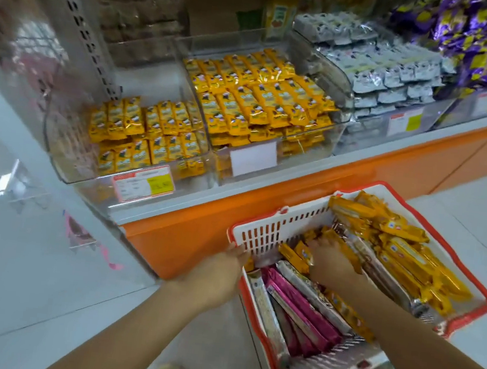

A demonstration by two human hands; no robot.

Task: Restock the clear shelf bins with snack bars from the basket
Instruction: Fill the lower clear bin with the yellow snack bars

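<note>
The left hand [220, 268] is at the near-left corner of the basket [273, 230], fingers hooked over its red rim and steadying it. The right hand [329, 262] reaches down inside, fingers curled among the yellow snack bars [404, 254]. Whether they have closed on 1 bar, several or none I cannot tell, because the bars hide the fingertips.

The basket sits low, in front of the orange shelf base [201, 228]. The yellow bars are heaped loosely toward its far-right side, and pink bars [298, 306] and silver-wrapped ones lie along the near side.

The likeliest trouble is a careless grab:
- The wrappers look slick and the bars lie crossed over each other, so a handful lifted at an angle could shed 1 or 2 back into the basket or onto the floor.
- A pink or silver bar could come up with the yellow ones and land in the wrong bin.

Up on the shelf are 2 clear bins of yellow packs:
- The left bin [60, 133] has room above its rows.
- The middle bin [343, 113] is stacked nearly to the top, so more bars there could slide over its front.

Bars dropped in carelessly could upset the neat rows. If the left hand lets go during the lift, the lopsided load could tip the basket.
</note>
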